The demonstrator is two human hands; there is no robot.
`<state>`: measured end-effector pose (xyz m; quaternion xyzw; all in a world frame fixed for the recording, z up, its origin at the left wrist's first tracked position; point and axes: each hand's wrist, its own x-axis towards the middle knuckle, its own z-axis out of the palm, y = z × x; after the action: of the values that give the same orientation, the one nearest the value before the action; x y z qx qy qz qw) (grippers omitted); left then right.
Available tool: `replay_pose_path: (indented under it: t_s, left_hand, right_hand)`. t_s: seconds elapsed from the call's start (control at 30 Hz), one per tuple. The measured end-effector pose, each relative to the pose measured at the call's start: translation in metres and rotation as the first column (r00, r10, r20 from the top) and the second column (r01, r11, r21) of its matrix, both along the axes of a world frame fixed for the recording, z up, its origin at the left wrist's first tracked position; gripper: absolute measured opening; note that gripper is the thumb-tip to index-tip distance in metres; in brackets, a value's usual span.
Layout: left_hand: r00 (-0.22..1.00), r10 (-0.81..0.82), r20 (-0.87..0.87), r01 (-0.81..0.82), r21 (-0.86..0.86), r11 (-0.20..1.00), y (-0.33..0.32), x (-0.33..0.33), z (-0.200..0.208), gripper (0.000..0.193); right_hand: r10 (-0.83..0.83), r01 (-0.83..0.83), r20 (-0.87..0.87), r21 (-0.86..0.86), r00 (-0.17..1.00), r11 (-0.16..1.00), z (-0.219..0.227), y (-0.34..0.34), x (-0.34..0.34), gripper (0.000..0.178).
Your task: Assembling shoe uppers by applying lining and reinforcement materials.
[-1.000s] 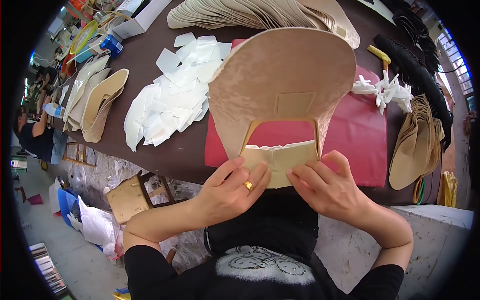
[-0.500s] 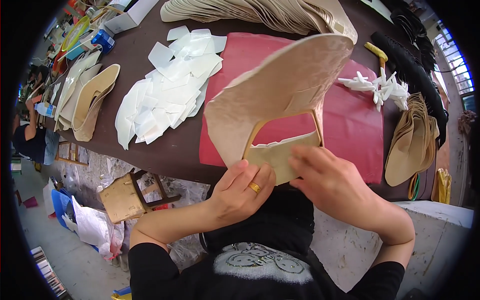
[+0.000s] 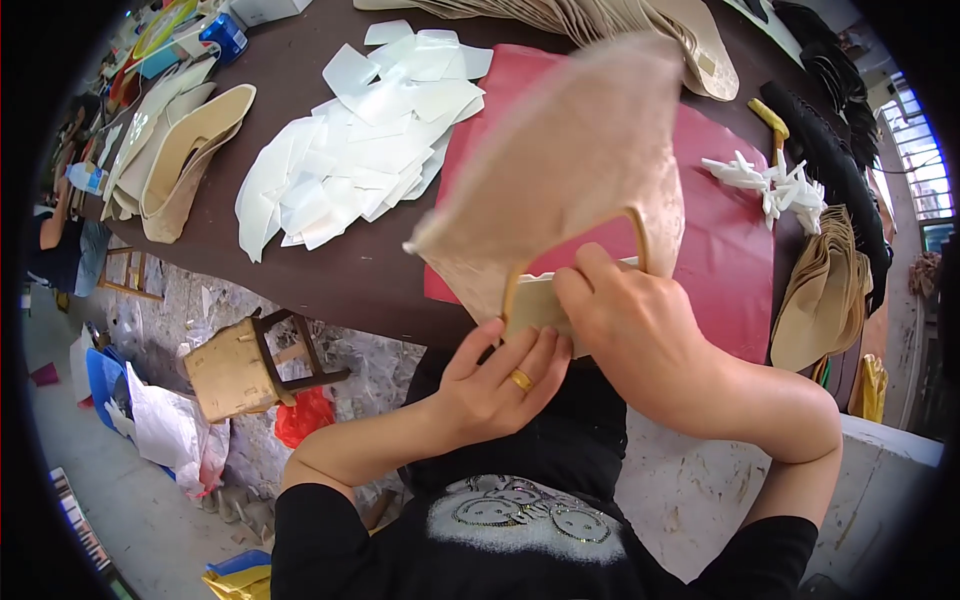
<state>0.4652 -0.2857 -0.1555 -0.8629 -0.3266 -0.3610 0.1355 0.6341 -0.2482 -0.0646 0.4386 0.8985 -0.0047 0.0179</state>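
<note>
A beige shoe upper (image 3: 570, 160) is held up over the table's front edge, its broad part blurred and its opening facing me. My left hand (image 3: 505, 385), with a gold ring, is closed on the left side of its lower edge. Close beside it, my right hand (image 3: 640, 340) has its fingers bent down at the pale inner strip (image 3: 540, 300) along that edge. The fingertips of my right hand are partly hidden, and I cannot see exactly what they pinch. Beneath the upper lies a red mat (image 3: 725, 230).
Thin white pieces (image 3: 360, 150) are heaped left of the mat. White sticks (image 3: 785, 190) and a yellow-handled tool (image 3: 770, 118) lie at its right. Stacked beige uppers (image 3: 820, 295) stand at the right edge, others (image 3: 190, 165) at the left. A wooden stool (image 3: 230, 370) stands below left.
My right hand has moved up and left, closer to my left hand. The shoe upper has shifted and tilted slightly. The whole view has swung a little, showing a red bag by the stool.
</note>
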Motion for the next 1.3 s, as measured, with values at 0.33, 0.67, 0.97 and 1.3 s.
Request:
replay_pose_path:
  t_s: [0.33, 0.67, 0.97, 1.3]
  left_hand:
    - [0.997, 0.080, 0.021, -0.082, 0.085, 0.993, -0.010, -0.010, -0.018, 0.015]
    - [0.994, 0.048, 0.101, -0.047, -0.006, 0.999, -0.014, -0.019, -0.012, 0.015]
    - [0.985, -0.014, 0.175, 0.031, -0.095, 0.995, 0.004, -0.013, 0.009, 0.020]
    - [0.587, 0.064, 0.807, 0.324, -0.307, 0.895, 0.019, 0.017, 0.087, 0.030]
  right_hand:
    - [-0.053, 0.061, 0.098, -0.086, 0.994, 0.994, -0.003, 0.015, -0.030, 0.017]
    - [0.005, -0.111, -0.380, -0.259, 0.925, 0.959, 0.024, 0.007, -0.019, 0.018]
    - [0.139, -0.140, -0.155, 0.001, 0.978, 0.990, 0.032, -0.020, 0.016, 0.018]
    - [0.170, -0.124, -0.784, 0.119, 0.597, 0.985, 0.020, -0.015, 0.051, 0.016]
